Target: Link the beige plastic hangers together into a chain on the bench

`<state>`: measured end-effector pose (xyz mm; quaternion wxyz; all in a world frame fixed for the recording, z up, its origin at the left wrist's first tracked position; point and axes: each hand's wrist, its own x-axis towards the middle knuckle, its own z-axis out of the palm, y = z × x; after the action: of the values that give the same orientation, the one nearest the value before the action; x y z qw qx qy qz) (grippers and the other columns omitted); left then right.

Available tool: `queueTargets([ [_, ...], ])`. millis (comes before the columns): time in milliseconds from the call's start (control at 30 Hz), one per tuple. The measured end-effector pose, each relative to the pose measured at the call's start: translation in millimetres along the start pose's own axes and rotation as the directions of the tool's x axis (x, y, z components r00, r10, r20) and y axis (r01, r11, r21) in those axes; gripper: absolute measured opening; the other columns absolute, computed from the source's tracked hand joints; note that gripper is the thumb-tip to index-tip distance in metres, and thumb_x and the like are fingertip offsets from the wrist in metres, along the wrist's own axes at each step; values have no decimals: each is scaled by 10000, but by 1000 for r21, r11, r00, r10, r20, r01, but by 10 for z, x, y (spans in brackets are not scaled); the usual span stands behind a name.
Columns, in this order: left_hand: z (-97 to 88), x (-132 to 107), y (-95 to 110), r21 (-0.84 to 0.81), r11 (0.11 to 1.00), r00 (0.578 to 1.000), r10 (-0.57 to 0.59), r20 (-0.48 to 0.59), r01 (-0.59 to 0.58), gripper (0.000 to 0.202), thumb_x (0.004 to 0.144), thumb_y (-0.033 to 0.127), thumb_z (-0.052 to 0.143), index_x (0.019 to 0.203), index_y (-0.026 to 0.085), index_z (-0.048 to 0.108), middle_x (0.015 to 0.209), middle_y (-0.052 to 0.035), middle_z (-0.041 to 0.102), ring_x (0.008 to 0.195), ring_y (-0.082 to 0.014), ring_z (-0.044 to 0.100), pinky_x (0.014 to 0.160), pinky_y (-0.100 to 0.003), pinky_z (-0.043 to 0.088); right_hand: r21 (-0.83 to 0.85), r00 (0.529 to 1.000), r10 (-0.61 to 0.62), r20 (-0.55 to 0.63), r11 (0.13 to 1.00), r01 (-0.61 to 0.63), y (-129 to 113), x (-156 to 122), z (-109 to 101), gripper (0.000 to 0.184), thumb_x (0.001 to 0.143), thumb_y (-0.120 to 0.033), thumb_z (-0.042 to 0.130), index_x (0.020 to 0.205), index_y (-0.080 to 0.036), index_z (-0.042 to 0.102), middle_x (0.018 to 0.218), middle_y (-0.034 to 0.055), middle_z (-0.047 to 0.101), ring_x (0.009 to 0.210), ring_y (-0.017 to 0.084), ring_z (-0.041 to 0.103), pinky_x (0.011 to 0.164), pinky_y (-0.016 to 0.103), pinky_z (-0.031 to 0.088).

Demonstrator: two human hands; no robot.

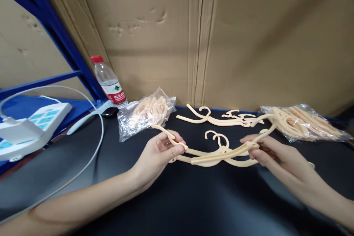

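Note:
My left hand (160, 151) pinches a small curved beige plastic hanger hook (166, 132) between thumb and fingers. Closed around the joint of a beige plastic hanger part (221, 156) is my right hand (282, 156); one long grooved arm of that part points left and another curved length rises up to the right. The two held pieces are apart. Beneath and behind them, beige hangers (203, 152) lie on the black table, partly covered by the held arm. My right fingers hide the joint itself.
Loose hanger pieces (206, 118) lie near the cardboard wall (155, 44). Clear bags of beige parts sit at left (146, 112) and right (309, 123). Farther left are a water bottle (109, 81), a white device with blue keys (35, 129) and its cable (101, 132).

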<state>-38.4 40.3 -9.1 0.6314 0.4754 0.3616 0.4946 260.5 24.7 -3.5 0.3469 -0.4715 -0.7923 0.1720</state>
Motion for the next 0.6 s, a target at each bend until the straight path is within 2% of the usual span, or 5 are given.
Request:
queueTargets([
  [133,-4,-2,-20,51,999,999,-10,47,8,188,737,202,790,806,159,620,724,13,583,685,-97,499,642,-199,393,22,999,28,-22,999,-28,44,-33,57,257,958,-420,463,1037,-244,633,635,1,591,498,164,551,464,275,456],
  [200,-4,-3,-24,72,997,997,-12,71,7,169,752,215,777,823,164,633,721,15,565,679,-100,474,642,-207,377,31,997,25,-72,999,-22,37,-52,72,266,949,-435,482,1001,-244,659,686,23,640,542,182,602,498,290,491],
  [367,-25,4,-39,97,995,992,-18,128,6,181,780,293,754,808,164,631,738,7,557,716,-126,473,679,-237,368,-4,977,-83,-199,996,84,-14,-100,64,161,929,-372,545,917,-287,682,875,31,720,718,211,685,752,347,558],
  [500,-24,-1,-42,23,1000,975,-1,222,-4,187,817,305,723,786,167,600,767,7,558,754,-131,516,736,-257,405,-6,971,-141,-192,990,143,-28,-130,59,158,940,-300,527,1048,-329,639,932,6,722,796,197,690,743,319,559],
  [600,8,-21,-18,-64,994,955,-72,287,94,193,805,273,738,794,166,578,963,-26,614,846,-166,623,811,-321,470,-8,969,-153,-192,988,155,-28,-140,63,166,937,-266,524,1042,-333,633,957,4,716,828,197,684,751,316,561],
])
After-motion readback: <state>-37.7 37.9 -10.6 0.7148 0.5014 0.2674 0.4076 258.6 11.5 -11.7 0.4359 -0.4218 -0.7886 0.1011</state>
